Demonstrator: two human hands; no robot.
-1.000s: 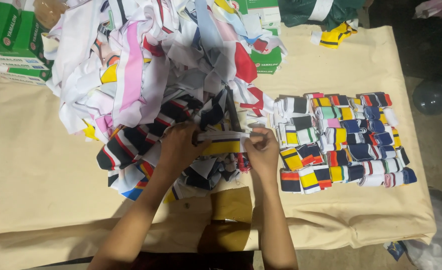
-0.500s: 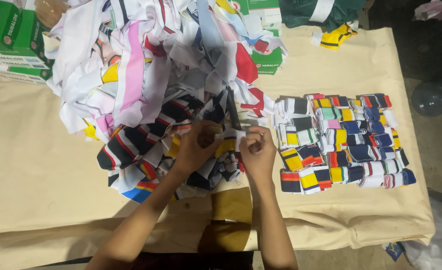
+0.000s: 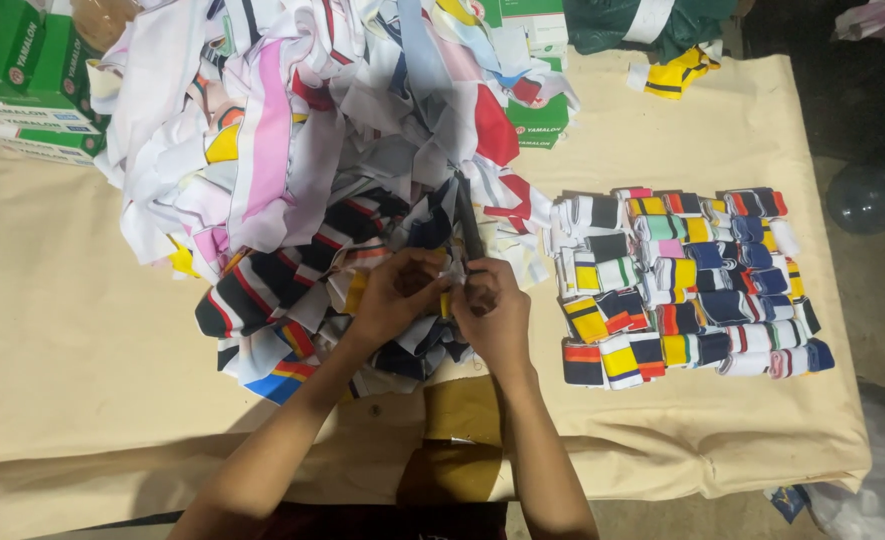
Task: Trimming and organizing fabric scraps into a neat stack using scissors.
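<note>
We are closing our left hand and right hand together on a small folded strip, lying between the fingers | loose fabric pile just behind | folded strips in rows lying at right on the beige cloth.

Garment workshop — cloth-covered cutting table heaped with printed fabric offcuts, folded striped rib collars stacked in rows, green cartons at the edge.

Fabric heap left on table; folded stacks right.
</note>
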